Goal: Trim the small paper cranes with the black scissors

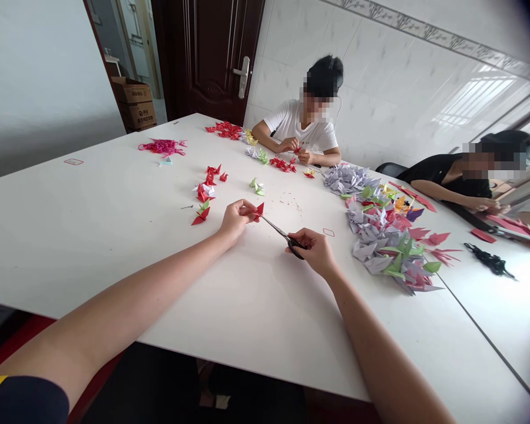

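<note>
My left hand (pixel 235 219) pinches a small red folded paper piece (pixel 258 210) above the white table (pixel 115 229). My right hand (pixel 314 249) grips the black handles of a pair of scissors (pixel 283 235). The blades point up-left and their tip touches the red piece. Both hands hover over the table's middle.
A big heap of folded paper, grey, green and red (pixel 386 235), lies right of my right hand. Small red and green folded pieces (pixel 207 191) lie left. A pink cord bundle (pixel 162 146) is far left. Two other people (pixel 307 121) (pixel 472 176) fold paper at the far side.
</note>
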Demonstrator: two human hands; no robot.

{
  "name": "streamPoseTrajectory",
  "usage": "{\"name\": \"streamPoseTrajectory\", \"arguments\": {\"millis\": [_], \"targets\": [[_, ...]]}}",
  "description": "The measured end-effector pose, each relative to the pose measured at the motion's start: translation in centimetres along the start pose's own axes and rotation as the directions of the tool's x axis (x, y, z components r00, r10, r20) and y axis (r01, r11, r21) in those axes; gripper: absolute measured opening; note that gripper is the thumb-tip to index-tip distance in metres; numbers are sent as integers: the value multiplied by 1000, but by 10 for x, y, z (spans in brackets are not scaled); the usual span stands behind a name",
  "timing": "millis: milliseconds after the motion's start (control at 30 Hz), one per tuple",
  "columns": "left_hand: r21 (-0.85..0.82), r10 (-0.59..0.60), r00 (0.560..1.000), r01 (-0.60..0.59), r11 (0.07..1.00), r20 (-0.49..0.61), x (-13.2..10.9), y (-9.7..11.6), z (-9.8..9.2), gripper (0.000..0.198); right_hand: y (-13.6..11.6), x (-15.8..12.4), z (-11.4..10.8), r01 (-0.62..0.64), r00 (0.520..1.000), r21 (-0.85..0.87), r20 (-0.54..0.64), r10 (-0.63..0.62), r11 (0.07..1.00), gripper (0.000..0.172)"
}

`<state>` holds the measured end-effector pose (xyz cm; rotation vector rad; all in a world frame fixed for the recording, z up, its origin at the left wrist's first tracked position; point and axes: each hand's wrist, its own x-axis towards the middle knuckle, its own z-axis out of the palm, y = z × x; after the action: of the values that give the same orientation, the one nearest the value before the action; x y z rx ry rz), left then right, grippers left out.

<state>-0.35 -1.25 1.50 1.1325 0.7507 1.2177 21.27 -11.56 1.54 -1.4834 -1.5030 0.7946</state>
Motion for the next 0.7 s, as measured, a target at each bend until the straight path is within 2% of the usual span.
{"name": "streamPoseTrajectory", "arguments": {"millis": [467,700], "targets": [[-55,-34,998,31,998,-55,1,0,0,18,9,1,16,21,999,73,-47,-17,997,29],[-23,28,998,-29,999,-50,4,-4,-2,15,2,-2,19,103,981,-116,-152,-120,988,21]]}}
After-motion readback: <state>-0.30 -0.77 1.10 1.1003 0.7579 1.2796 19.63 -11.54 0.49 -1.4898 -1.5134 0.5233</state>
